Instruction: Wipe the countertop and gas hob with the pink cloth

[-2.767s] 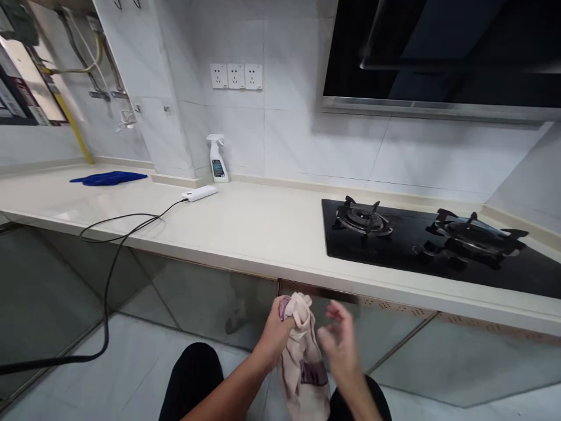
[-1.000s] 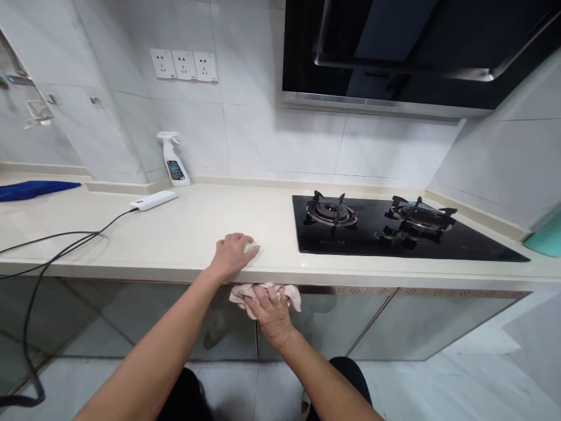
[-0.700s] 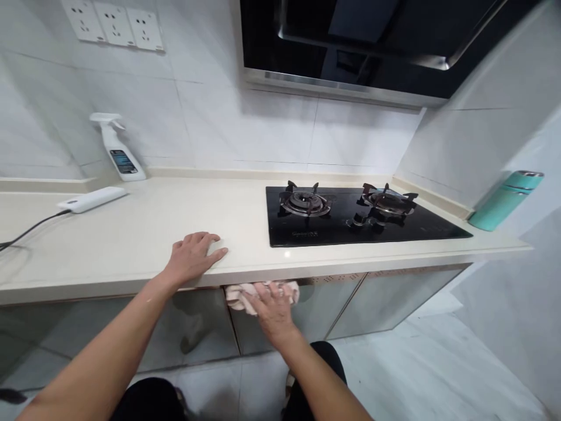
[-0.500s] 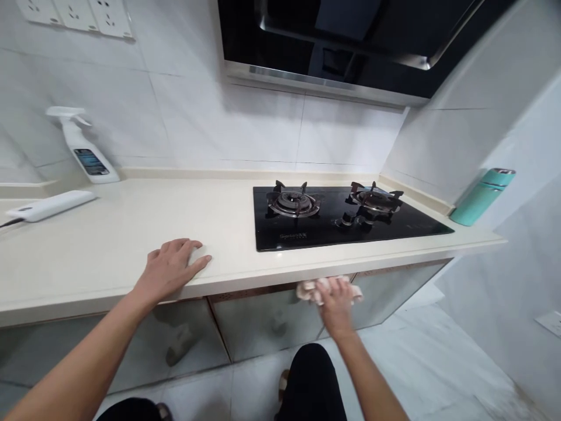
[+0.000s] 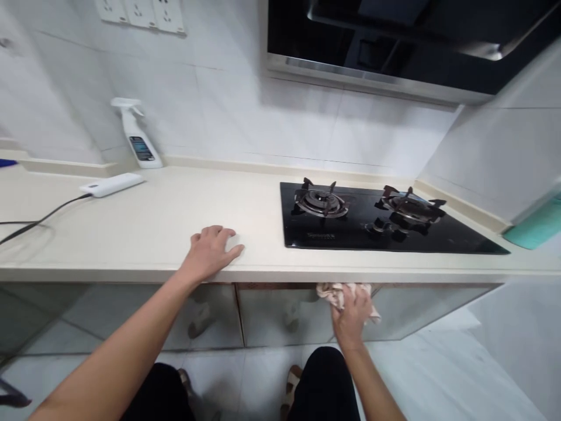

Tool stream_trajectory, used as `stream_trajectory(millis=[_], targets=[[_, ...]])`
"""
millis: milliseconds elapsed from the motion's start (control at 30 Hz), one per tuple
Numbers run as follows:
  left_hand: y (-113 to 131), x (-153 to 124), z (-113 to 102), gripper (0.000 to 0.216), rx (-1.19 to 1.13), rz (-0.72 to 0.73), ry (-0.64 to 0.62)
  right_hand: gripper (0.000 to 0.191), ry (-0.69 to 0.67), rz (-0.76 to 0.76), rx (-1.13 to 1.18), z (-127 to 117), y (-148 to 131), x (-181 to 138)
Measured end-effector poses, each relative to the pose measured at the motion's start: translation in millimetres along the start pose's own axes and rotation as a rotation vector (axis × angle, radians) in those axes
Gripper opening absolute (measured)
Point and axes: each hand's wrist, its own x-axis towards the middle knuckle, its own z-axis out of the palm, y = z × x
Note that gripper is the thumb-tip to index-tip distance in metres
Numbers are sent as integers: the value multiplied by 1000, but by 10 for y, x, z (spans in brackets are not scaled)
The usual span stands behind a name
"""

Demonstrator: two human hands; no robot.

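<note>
My right hand [image 5: 354, 313] grips a crumpled pale cloth [image 5: 333, 294] just below the front edge of the counter, against the upper part of the glossy cabinet doors [image 5: 280, 318]. Its fingers press over the cloth, hiding part of it. My left hand [image 5: 213, 252] rests on the cream countertop [image 5: 188, 202] near its front edge, fingers spread and nothing in them. To the right of that hand, the black gas hob [image 5: 333, 237] with two burners is set into the counter.
A white spray bottle [image 5: 141, 143] stands against the back wall. In front of it lies a white power strip [image 5: 113, 184] with a black cable. A range hood [image 5: 381, 76] hangs over the hob, and a teal flask [image 5: 537, 225] is at the right end.
The view has swung left, so the counter and hob appear further right. My right hand still holds the cloth under the counter edge; my left hand stays on the countertop.
</note>
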Motion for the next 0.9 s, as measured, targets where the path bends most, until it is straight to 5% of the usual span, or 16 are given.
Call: stream_trajectory(millis=[233,367,533,633,900], targets=[[-12,-62,11,51,-10,27,42,66,-202,-194,322,300,-2265,-210],[-30,-77,-1,52,-23,44,49,58,-178,-177,298,477,-2776,-300],[-34,-88,-22,54,-7,41,48,30,-134,-504,334,648,-2191,-284],[-37,-85,-28,53,3,29,30,36,-137,-598,326,587,-1608,-241],[-34,-84,3,55,11,35,59,54,-10,-128,152,137,88,-146]])
